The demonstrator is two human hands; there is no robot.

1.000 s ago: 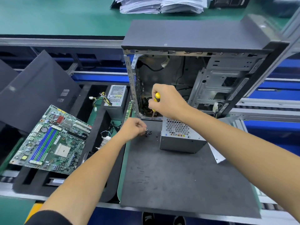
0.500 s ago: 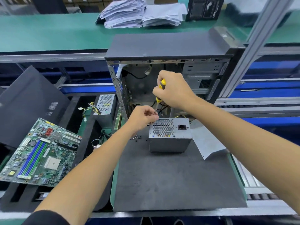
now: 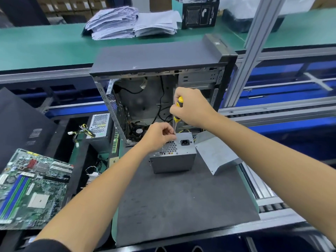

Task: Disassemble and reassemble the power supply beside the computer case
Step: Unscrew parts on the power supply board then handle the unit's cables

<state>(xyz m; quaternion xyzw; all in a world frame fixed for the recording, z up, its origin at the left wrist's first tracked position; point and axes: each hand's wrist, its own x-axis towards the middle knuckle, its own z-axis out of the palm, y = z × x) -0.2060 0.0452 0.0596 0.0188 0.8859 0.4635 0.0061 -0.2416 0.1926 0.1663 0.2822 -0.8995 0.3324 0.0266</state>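
1. The power supply (image 3: 174, 157) stood on the dark mat (image 3: 181, 202) of the table, just near of the open computer case (image 3: 163, 88), as in the earlier frames.
2. The right hand (image 3: 190, 108) gripped the yellow-and-black screwdriver (image 3: 177, 111), fingers curled round the handle. The shaft pointed down at the far top edge of the power supply. It had risen from one second earlier, when it was held low by the case floor.
3. The left hand (image 3: 160, 137) rested on the perforated top of the unit, fingers pressed together and pinching at the screwdriver tip; whether a screw was held could not be told. One second earlier it was at the loose screws on the mat, left of the unit.
4. A bent metal cover (image 3: 216, 153) lay just right of the unit, unchanged.
5. A motherboard (image 3: 31, 190) lay at the near left.
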